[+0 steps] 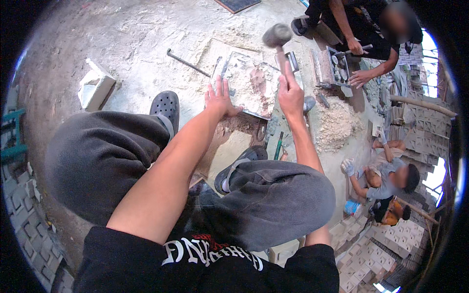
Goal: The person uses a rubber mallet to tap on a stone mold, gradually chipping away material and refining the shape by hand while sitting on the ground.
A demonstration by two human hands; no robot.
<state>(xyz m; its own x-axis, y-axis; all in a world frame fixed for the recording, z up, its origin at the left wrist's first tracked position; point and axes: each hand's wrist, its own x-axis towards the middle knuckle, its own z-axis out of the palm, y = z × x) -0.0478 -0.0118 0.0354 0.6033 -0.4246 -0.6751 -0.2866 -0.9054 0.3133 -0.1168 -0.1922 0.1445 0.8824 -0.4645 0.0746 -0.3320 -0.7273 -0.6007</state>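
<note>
The left hand [221, 100] is lying flat with fingers spread, its palm and fingers resting by the near left edge of the mould [256, 115]. The right hand [291, 96] is gripping the handle of a mallet [277, 36], its fingers wrapped around the wood and the dark head pointing away from the person, beyond the mould's right side. The mould is sitting on the dusty floor [141, 31] between the two hands, ahead of the knees, and pale material with a pinkish patch is covering its top. A bent bar [188, 63] is lying just left of it, and a pale block [96, 87] is standing farther left. A green tool [279, 145] is lying near the right shoe [251, 158], and a heap of crumbs [338, 126] is rising to the right.

The person's black shirt [127, 263] is carrying large white ornate lettering, with smaller red lettering above it. At upper right, a co-worker [337, 24] in dark clothes is gripping a rod in one hand beside a metal box [328, 66]; pale print is showing on that shirt, too small to make out. Another co-worker [391, 176] is wearing pale gloves near a blue tub [351, 207].
</note>
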